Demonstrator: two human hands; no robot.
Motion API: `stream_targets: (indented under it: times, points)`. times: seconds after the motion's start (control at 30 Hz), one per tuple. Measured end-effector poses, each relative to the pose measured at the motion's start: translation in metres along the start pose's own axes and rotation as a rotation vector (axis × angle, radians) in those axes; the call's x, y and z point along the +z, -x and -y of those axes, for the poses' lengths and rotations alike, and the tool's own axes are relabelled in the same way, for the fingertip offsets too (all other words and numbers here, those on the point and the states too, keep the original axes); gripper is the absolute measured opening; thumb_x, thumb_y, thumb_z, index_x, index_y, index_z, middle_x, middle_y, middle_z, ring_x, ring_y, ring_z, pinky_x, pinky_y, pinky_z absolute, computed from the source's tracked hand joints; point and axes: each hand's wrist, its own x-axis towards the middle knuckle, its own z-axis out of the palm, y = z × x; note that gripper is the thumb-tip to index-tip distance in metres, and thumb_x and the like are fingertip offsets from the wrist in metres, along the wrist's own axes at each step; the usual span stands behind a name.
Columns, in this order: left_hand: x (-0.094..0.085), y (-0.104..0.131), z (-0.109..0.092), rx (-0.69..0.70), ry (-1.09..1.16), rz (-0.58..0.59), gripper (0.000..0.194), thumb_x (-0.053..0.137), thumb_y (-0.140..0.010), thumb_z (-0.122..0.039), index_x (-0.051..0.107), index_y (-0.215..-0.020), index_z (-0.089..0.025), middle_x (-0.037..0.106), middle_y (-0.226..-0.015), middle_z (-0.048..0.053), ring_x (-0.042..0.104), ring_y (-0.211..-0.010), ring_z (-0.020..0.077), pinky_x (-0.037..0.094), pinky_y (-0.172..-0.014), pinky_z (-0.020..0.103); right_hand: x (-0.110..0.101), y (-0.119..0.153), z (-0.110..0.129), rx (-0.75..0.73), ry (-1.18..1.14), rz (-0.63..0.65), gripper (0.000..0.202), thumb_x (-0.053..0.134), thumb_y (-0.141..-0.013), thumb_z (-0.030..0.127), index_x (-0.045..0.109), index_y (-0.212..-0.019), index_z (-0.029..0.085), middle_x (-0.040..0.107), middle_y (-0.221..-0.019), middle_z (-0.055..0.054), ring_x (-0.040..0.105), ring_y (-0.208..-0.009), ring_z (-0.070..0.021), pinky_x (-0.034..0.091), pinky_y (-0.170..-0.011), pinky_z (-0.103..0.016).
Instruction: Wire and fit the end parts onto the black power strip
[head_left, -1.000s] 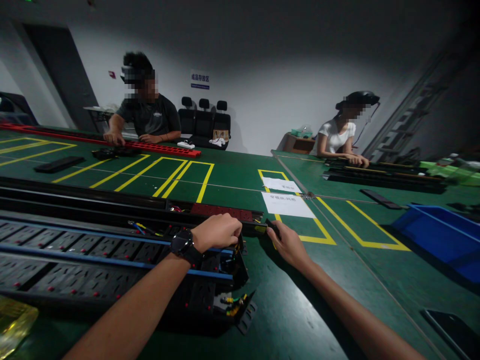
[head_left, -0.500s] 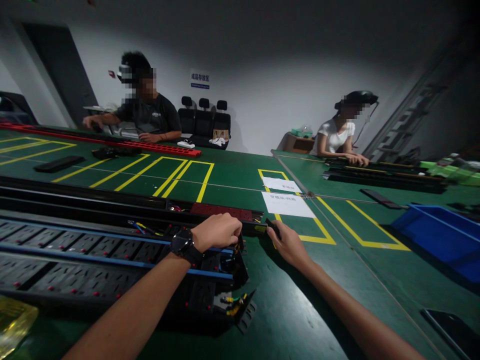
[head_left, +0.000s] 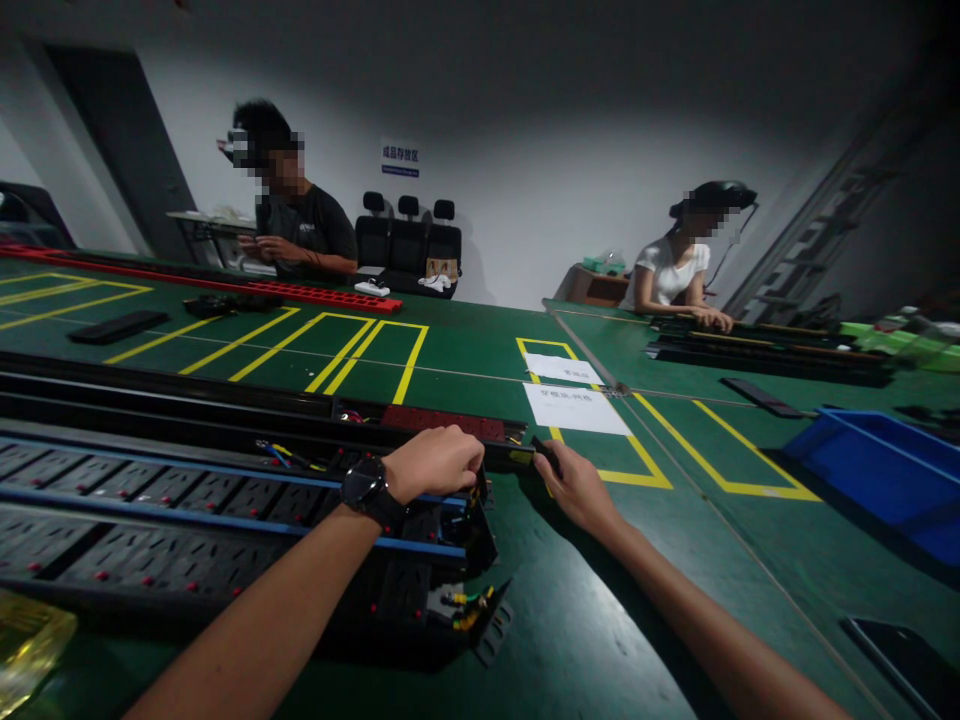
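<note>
My left hand (head_left: 439, 462), with a black watch at the wrist, is closed over the end of the black power strips. Its fingertips point down and what they grip is hidden. My right hand (head_left: 581, 488) pinches a small black end piece (head_left: 546, 456) against the tip of a long black rail (head_left: 495, 453). Nearer to me lie long black socket strips (head_left: 247, 550) with blue edges and red dots. Yellow and green wires (head_left: 469, 605) stick out at the near strip's end, beside a tilted black end plate (head_left: 491, 628).
A blue bin (head_left: 885, 480) and a phone (head_left: 907, 660) lie to the right. Paper sheets (head_left: 577, 410) and yellow tape outlines mark the green table (head_left: 630, 620). Two people (head_left: 311, 225) work across the table, near a red rack (head_left: 330, 295). A yellow transparent object (head_left: 30, 640) is at lower left.
Both my hands and the strips stay where they were. Across the table at the left, the person has brought one hand in from the side to meet the other.
</note>
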Motion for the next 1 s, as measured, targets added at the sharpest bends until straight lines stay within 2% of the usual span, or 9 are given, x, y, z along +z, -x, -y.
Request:
stream_targets:
  times: [0.23,1.0]
  points:
    - [-0.0004,-0.0006,-0.0002,-0.007,0.004,0.018,0.014,0.063,-0.085,-0.018,0.076,-0.091,-0.021,0.077,-0.092,0.007,0.069,-0.084,0.0207,0.049,-0.076,0.030,0.0013,-0.0002,-0.0013,0.002,0.017,0.012,0.037,0.043,-0.101,0.049,0.065,-0.108,0.020,0.074,-0.095,-0.010,0.069,-0.082,-0.0268,0.048,-0.074,-0.035]
    - [0.0029,-0.0015,0.0027,0.012,-0.013,-0.008,0.013,0.064,-0.084,-0.019,0.075,-0.091,-0.021,0.075,-0.087,0.006,0.068,-0.079,0.0182,0.048,-0.071,0.027,-0.0013,0.0001,0.0013,0.008,0.008,0.000,0.036,0.045,-0.100,0.049,0.067,-0.107,0.021,0.074,-0.091,-0.009,0.068,-0.075,-0.0264,0.047,-0.068,-0.034]
